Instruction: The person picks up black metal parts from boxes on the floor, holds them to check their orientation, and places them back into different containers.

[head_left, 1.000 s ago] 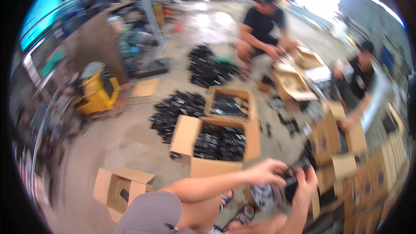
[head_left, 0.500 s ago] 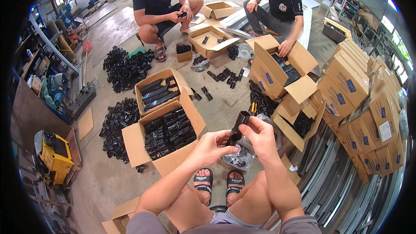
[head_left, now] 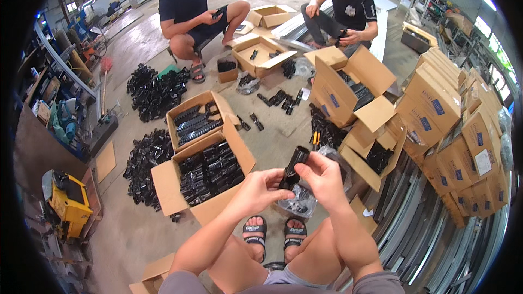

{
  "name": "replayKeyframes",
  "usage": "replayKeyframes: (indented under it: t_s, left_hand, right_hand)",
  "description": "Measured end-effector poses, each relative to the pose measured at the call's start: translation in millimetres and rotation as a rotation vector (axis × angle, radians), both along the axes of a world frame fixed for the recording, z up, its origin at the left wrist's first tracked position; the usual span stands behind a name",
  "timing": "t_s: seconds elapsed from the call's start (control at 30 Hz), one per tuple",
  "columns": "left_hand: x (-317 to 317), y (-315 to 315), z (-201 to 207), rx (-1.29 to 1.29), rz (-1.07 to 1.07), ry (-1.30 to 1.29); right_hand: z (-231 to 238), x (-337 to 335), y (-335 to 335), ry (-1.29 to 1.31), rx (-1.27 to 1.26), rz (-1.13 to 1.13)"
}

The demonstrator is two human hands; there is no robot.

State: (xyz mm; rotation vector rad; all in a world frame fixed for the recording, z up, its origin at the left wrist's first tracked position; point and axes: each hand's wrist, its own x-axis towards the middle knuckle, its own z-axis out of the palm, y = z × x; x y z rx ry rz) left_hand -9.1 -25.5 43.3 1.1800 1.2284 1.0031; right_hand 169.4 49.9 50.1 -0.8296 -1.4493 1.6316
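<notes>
A black tubular pipe connector [head_left: 297,161] is held tilted in front of my body, over the floor. My left hand [head_left: 262,189] grips its lower end between thumb and fingers. Around its upper end, the thumb and fingers of my right hand [head_left: 322,176] are closed. Just beneath my hands lies a clear plastic bag [head_left: 303,207] with small parts in it, partly hidden. To the left stands an open carton [head_left: 246,149] packed with rows of similar black connectors. A black pile with orange-handled tools [head_left: 316,138] sits beyond my right hand.
Loose piles of black connectors [head_left: 144,163] lie along the left. A second open carton [head_left: 217,98] adjoins the near one. Stacked cartons [head_left: 430,103] and long metal profiles [head_left: 403,223] fill the right. Two co-workers [head_left: 188,5] sit opposite, around more open boxes.
My hands keep hold of the connector, with its tilt slightly altered. The left co-worker has flung one arm outward. The right co-worker's hand has come up out of a carton with a black part.
</notes>
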Motion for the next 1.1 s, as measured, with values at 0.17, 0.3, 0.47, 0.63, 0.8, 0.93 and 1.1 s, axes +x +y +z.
replayKeyframes:
  t_s: [0.17,0.3,0.47,0.63,0.8,0.93,1.1]
  left_hand:
    - [-2,-5,-13,0.030,0.019,-0.076]
    - [5,-2,-9,0.000,-0.035,-0.066]
    - [2,-5,-13,-0.070,-0.013,-0.154]
    - [-13,-17,0,0.136,0.130,0.429]
    - [-10,0,-15,0.282,0.085,0.723]
    - [-22,-15,-35,0.236,0.069,0.847]
    - [-18,-7,-31,0.240,-0.003,0.904]
  right_hand:
    - [5,-4,-5,-0.042,0.004,-0.010]
    - [-3,6,-2,-0.013,-0.035,-0.041]
    - [-3,4,1,-0.153,0.012,0.014]
    - [-56,34,49,-0.151,-0.077,0.099]
    - [-251,128,131,-1.204,0.479,-0.134]
    - [-317,111,122,-1.526,0.337,0.133]
    - [-354,121,125,-1.661,0.224,0.294]
